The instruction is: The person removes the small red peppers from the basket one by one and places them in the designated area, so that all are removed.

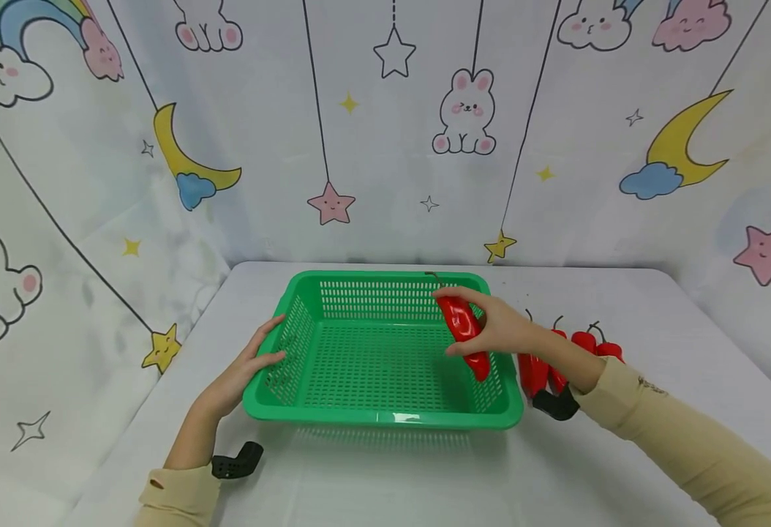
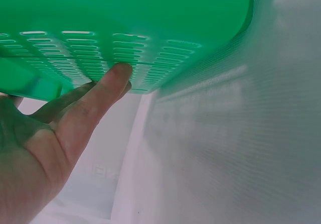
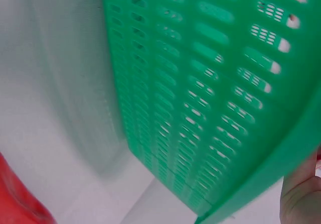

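Observation:
A green plastic basket (image 1: 385,419) with slotted walls stands on the table. At its left side is my left hand (image 1: 234,380), whose fairly straight fingers touch the rim and side wall; in the left wrist view, this hand (image 2: 60,133) has a fingertip against the slotted outer wall. My right hand (image 1: 507,326) holds a shiny red chili pepper (image 1: 461,322) between thumb and fingers. The pepper hangs tilted over the basket's right end, stem up. In the right wrist view the basket's wall (image 3: 200,48) hides most of that hand (image 3: 301,199).
Several more red peppers (image 1: 533,369) lie right of the basket, partly behind my right forearm. The table (image 1: 385,483) has a white cover. A black wrist camera (image 1: 237,461) sits at my left wrist. Behind hangs a curtain (image 1: 385,146) printed with stars and rabbits.

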Demonstrator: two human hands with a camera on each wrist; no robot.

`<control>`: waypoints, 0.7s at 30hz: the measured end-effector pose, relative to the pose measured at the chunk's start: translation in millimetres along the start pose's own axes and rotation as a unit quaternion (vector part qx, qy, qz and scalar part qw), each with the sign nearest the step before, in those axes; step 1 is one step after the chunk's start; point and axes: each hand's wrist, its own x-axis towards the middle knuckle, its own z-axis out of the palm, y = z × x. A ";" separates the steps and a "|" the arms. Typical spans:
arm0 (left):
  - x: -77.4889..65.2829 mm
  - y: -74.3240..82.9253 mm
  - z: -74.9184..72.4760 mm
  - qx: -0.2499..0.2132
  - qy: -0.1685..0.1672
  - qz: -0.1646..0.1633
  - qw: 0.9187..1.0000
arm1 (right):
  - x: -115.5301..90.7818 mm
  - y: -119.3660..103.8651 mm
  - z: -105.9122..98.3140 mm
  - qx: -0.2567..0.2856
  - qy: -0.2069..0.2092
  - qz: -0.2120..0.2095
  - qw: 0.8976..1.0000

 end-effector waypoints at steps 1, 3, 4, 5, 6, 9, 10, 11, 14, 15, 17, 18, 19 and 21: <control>0.1 0.2 0.0 -0.001 0.000 0.001 1.000 | -0.9 -1.0 -1.6 0.000 0.004 0.000 1.000; 0.0 0.5 0.1 -0.001 0.001 0.003 1.000 | -2.7 -2.1 -4.6 0.000 0.007 -0.004 1.000; -0.2 0.7 0.2 -0.003 0.000 0.003 1.000 | -3.5 -2.4 -5.8 0.003 0.008 -0.006 1.000; -0.5 1.0 0.2 -0.004 -0.001 0.003 1.000 | -4.3 -2.0 -6.8 0.007 0.008 -0.009 1.000; -0.9 1.3 0.3 -0.005 -0.002 0.002 1.000 | -5.0 -1.2 -7.8 0.010 0.009 -0.010 1.000; -1.2 0.8 0.8 -0.009 -0.007 -0.001 1.000 | -8.8 1.3 -11.0 0.015 0.013 -0.005 1.000; -1.2 0.7 0.9 -0.010 -0.008 -0.002 1.000 | -10.1 2.2 -12.3 0.023 0.012 -0.003 1.000; -1.1 0.5 0.9 -0.009 -0.007 -0.002 1.000 | -11.6 2.9 -13.7 0.028 0.013 0.000 1.000; -0.8 -0.2 0.6 -0.007 -0.007 -0.002 1.000 | -16.8 3.1 -18.9 0.047 0.013 0.009 0.999; -0.7 -0.4 0.5 -0.006 -0.007 -0.001 1.000 | -18.5 3.1 -20.8 0.053 0.014 0.013 0.998; -0.6 -0.5 0.1 -0.005 -0.006 -0.001 1.000 | -22.0 3.4 -25.0 0.057 0.017 0.019 0.998; -0.6 -0.5 -0.2 -0.005 -0.006 -0.001 1.000 | -23.8 3.3 -27.1 0.056 0.019 0.020 0.998; -0.5 -0.4 -0.4 -0.006 -0.007 -0.001 1.000 | -25.6 3.1 -29.1 0.054 0.021 0.021 0.998; -0.5 0.1 -0.9 -0.004 -0.006 0.001 1.000 | -29.2 3.1 -33.2 0.055 0.026 0.024 0.998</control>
